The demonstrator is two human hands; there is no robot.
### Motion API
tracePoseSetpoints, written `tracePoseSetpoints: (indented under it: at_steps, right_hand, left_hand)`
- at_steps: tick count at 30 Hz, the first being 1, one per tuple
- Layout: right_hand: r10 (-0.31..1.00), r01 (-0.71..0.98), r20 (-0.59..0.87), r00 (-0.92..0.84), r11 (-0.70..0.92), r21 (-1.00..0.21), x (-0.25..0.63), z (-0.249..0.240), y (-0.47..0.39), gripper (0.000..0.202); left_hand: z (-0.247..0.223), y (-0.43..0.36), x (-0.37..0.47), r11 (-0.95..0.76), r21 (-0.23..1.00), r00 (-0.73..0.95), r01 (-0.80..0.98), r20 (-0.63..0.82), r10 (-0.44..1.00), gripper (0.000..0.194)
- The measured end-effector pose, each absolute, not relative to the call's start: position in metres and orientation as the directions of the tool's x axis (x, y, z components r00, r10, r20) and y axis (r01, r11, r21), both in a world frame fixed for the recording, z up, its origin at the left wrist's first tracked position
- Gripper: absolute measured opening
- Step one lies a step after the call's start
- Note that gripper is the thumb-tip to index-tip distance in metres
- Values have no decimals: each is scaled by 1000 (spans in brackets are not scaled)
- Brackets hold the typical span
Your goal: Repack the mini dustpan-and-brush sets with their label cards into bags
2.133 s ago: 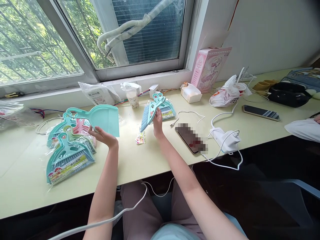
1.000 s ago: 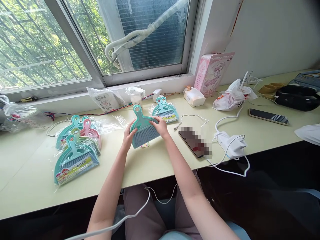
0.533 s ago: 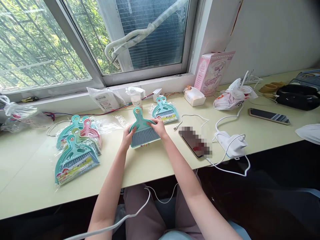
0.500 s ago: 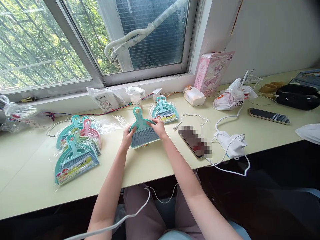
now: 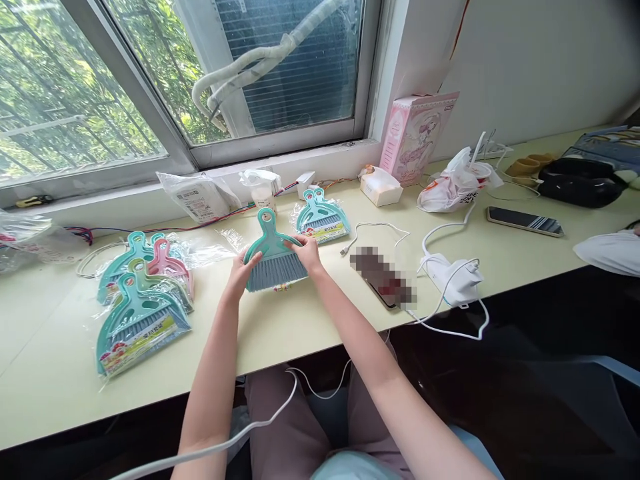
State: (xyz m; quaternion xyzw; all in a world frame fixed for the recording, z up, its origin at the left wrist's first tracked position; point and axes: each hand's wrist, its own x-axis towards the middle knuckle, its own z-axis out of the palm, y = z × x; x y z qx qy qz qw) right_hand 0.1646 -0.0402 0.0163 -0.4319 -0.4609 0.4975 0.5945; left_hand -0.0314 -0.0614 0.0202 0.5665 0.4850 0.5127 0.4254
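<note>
Both my hands grip a teal dustpan and brush set point(image 5: 271, 245), handle pointing away from me and grey bristles facing up. On its left side my left hand point(image 5: 241, 272) is closed, thumb on top. My right hand point(image 5: 307, 255) pinches the right side, its thumb and fingers near the brush's upper corner. A bit of printed label shows below the bristles. Just behind my right hand lies a bagged teal dustpan set point(image 5: 321, 217). To the left, several wrapped sets in teal, pink and green overlap, with a teal dustpan set point(image 5: 143, 320) in front.
Right of my hands lie a partly blurred phone point(image 5: 380, 277), a white power strip point(image 5: 453, 277) and loose cables. Further back stand a tissue box point(image 5: 381, 187), a pink box point(image 5: 417, 140), a plastic cup point(image 5: 261, 193) and a white package point(image 5: 197, 200). Another phone point(image 5: 524, 221) lies at the right.
The view has shifted slightly, so things sit a little further left in the frame. Both hands keep hold of the dustpan and brush set, which looks slightly more tilted.
</note>
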Motion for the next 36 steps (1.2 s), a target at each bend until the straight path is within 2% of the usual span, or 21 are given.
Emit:
tracePoseSetpoints:
  at_steps: [4,6,8,10,12,14,15,17,19,22,24,27,30,33,36]
  right_hand:
    - [989,-402,125,-80,83,-912,171,22,-41,46]
    - [983,-472,120,-139,41,-881,174,24,-40,51]
    - [986,-451,90,-140,18,-892,175,24,-39,50]
    - [990,-259,72,-125,37,-965,172,21,-40,44]
    - [980,98,112,-167,129,-987,163,16,-45,36]
    - [928,438,191,-319,323,-839,151,11,-54,32]
    - [884,539,197,-423,420,-730,145,8,-60,32]
    - [812,623,139,-567,534,-572,136,4,-69,37]
    - [754,605,80,-652,581,-544,131,3,-75,43]
    - [680,486,91,-728,605,-630,132,5,-76,48]
    - [732,487,126,-670,561,-670,135,6,-73,53]
    - [865,575,87,-495,401,-713,140,5,-70,73]
    - [866,549,-9,-501,309,-776,143,3,-67,87]
    - [811,490,-21,-585,333,-806,142,3,-65,85]
    - [845,567,-15,-535,346,-747,140,5,-67,70]
  left_hand:
    - [20,-60,-44,-150,985,-38,85,154,987,48]
    - [19,-58,-49,-150,989,-147,4,149,978,48]
    - [18,-54,-54,-186,979,-276,-87,156,948,50]
    - [17,-49,-60,-255,952,-404,-168,169,899,51]
    - [13,-45,-68,-305,923,-479,-233,164,863,48]
    - [9,-41,-75,-320,910,-509,-263,151,847,47]
    - [7,-39,-77,-320,910,-516,-263,148,844,46]
    - [3,-37,-79,-317,916,-531,-247,146,835,46]
    - [0,-35,-78,-303,922,-533,-242,134,835,45]
    - [-1,-34,-73,-277,926,-499,-257,119,858,41]
    - [-2,-34,-70,-267,927,-475,-265,115,872,38]
    - [-2,-34,-67,-258,924,-477,-284,98,874,35]
    - [-2,-33,-65,-262,915,-489,-306,85,868,36]
    - [-3,-32,-64,-257,926,-489,-278,94,867,35]
    - [-4,-32,-64,-257,935,-493,-244,109,863,36]
